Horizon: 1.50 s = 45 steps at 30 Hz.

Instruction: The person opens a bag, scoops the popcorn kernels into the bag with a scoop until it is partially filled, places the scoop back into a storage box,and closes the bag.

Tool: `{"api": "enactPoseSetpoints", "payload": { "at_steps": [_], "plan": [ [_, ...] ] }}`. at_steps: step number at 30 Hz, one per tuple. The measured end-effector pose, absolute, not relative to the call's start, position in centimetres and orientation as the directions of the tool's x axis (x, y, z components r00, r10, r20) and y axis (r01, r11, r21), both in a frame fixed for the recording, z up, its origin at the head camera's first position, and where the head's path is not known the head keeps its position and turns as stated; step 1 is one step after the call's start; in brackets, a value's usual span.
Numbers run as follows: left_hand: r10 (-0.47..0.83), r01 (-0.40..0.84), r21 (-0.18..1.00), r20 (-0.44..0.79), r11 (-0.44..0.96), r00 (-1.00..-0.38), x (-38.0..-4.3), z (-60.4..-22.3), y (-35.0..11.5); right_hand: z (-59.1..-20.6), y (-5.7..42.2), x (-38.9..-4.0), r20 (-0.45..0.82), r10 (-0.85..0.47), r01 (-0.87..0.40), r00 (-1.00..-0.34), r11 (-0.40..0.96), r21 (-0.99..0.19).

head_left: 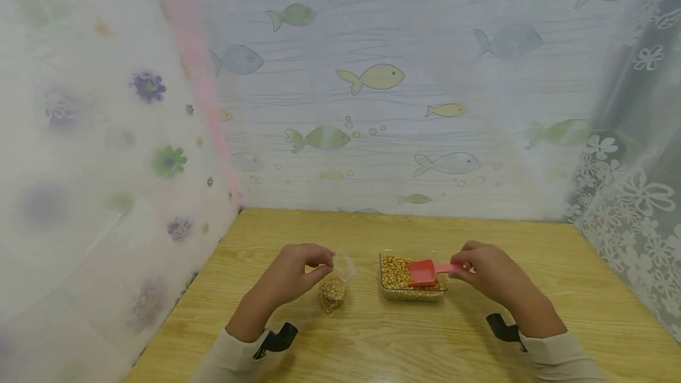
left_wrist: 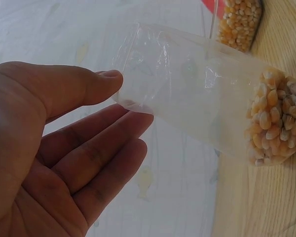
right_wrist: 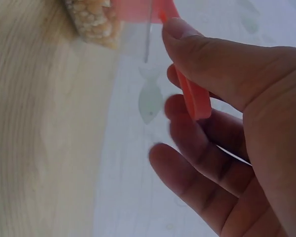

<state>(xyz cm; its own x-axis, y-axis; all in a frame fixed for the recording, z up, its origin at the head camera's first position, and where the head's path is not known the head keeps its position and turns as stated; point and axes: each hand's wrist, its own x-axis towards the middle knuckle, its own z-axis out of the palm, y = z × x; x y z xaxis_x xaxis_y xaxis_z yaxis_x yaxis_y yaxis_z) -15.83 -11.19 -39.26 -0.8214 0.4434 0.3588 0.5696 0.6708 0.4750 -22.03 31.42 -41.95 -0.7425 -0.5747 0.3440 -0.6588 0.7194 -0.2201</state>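
Between thumb and fingers, my left hand (head_left: pixel 298 272) pinches the top edge of a clear plastic bag (left_wrist: pixel 187 74). Corn kernels (left_wrist: pixel 276 118) fill the bottom of the bag, which hangs down at the wood-grain table. To the right of the bag is a clear rectangular container (head_left: pixel 412 295) of corn kernels (head_left: pixel 395 273). My right hand (head_left: pixel 489 270) holds a red scoop (head_left: pixel 422 272) by its handle (right_wrist: pixel 193 96), thumb on one side and fingers on the other. The scoop's blade lies over the kernels at the container's right part.
Beneath everything is a wood-grain table (head_left: pixel 340 347). A sheet with printed fish (head_left: pixel 378 77) hangs behind it, and a flowered sheet (head_left: pixel 80 194) is at the left. White flower-patterned netting (head_left: pixel 638 194) borders the right side.
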Motion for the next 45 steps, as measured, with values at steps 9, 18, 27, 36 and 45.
{"api": "enactPoseSetpoints", "payload": {
  "at_steps": [9, 18, 27, 36, 45],
  "plan": [
    [0.449, 0.577, 0.472, 0.364, 0.667, -0.816, -15.7, -39.0, -11.1, -42.8, 30.9, -22.0, 0.389, -0.551, -0.65, -0.738, 0.736, -0.192],
    [0.446, 0.571, 0.473, 0.359, 0.67, -0.82, -15.6, -39.0, -11.2, -42.8, 30.2, -22.0, 0.377, -0.555, -0.646, -0.741, 0.744, -0.173],
    [0.449, 0.578, 0.463, 0.367, 0.672, -0.815, -15.6, -39.0, -11.2, -43.0, 29.6, -21.7, 0.436, -0.58, -0.693, -0.688, 0.703, -0.157],
    [0.443, 0.57, 0.47, 0.361, 0.674, -0.821, -15.5, -38.9, -11.2, -44.1, 29.5, -22.2, 0.468, -0.555, -0.702, -0.687, 0.672, -0.234],
    [0.447, 0.574, 0.476, 0.361, 0.667, -0.818, -15.5, -38.9, -11.2, -44.6, 29.2, -22.3, 0.468, -0.521, -0.684, -0.714, 0.66, -0.31]
  ]
}}
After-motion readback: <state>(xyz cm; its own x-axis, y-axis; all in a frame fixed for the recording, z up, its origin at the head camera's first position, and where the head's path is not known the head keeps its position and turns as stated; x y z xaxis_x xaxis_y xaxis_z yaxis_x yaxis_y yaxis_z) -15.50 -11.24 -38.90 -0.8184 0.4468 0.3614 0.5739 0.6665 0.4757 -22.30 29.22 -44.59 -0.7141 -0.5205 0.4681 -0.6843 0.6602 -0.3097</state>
